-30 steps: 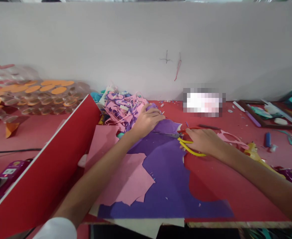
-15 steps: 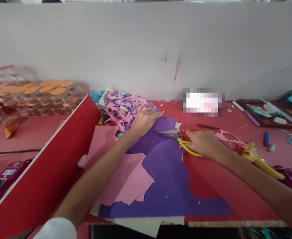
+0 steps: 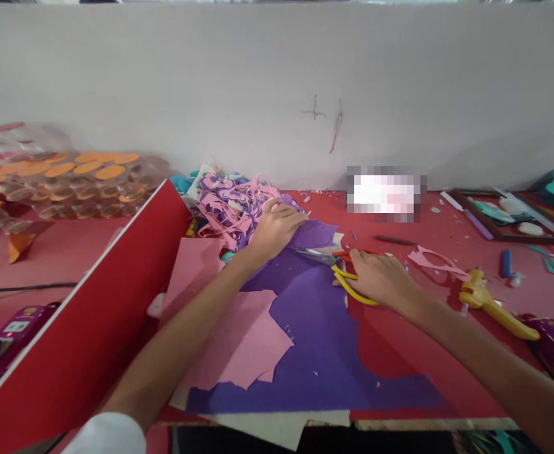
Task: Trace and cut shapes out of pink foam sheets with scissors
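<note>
In my right hand (image 3: 378, 274) is a pair of scissors (image 3: 345, 277) with red and yellow handles. Their blades point left, at the near edge of a small purple piece (image 3: 317, 233). My left hand (image 3: 277, 230) is closed on that piece's left end, its fingers bent over it. Beneath both hands a large purple sheet (image 3: 314, 328) lies on the table, its right edge cut in a curve. Ragged pink sheets (image 3: 234, 340) overlap its left side.
A heap of pink and purple offcuts (image 3: 229, 202) lies behind my left hand. A red board (image 3: 92, 315) leans at left, with stacked clear cups (image 3: 82, 189) beyond. To the right are a yellow glue gun (image 3: 498, 309), a blue stick (image 3: 507, 263) and a framed tray (image 3: 475, 221).
The scissors' handles and my right hand have shifted slightly left and down. My left hand stays in place on the purple piece.
</note>
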{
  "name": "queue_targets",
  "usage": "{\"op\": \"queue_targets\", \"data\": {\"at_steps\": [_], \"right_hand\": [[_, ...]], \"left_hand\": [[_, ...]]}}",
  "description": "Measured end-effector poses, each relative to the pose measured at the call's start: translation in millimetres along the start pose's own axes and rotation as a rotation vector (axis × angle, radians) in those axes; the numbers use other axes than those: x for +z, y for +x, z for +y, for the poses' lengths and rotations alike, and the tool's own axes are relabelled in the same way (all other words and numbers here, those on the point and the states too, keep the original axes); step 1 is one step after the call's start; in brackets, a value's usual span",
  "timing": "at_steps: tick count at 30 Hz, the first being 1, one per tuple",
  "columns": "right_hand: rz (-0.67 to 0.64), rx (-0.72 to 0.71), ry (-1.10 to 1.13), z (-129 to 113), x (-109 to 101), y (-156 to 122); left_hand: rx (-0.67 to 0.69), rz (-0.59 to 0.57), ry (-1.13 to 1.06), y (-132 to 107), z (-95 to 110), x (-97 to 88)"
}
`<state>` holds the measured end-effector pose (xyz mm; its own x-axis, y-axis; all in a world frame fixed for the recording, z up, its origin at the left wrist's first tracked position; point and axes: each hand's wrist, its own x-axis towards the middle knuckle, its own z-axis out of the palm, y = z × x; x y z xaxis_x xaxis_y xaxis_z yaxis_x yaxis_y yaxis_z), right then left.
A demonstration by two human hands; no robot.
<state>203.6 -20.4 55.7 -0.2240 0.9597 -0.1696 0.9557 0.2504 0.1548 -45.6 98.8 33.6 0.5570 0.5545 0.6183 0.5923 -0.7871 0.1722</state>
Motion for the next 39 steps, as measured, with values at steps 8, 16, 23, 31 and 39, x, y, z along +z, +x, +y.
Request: {"op": "queue_targets", "data": {"at_steps": [8,16,23,31,39], "right_hand": [[-0.013,0.021,0.010,-7,-4,2],[-0.049,0.048,0.006,-10,-2,0],[-0.009,0.059,0.009,-8,1,-2],[-0.008,0.090,0.060,-11,0,-3],[0.044,0.079,0.066,-19,5,10]], "left_hand": [[-0.079,0.003,-0.018,-1,0,-1.2],[-0.157,0.083,0.002,-1,-14,-2.6],[-0.233,0.117,0.015,-1,-20,-4.7],[-0.144,0.090,0.046,0,-12,-6.7],[-0.131,0.103,0.050,1,-8,-8.2]]}}
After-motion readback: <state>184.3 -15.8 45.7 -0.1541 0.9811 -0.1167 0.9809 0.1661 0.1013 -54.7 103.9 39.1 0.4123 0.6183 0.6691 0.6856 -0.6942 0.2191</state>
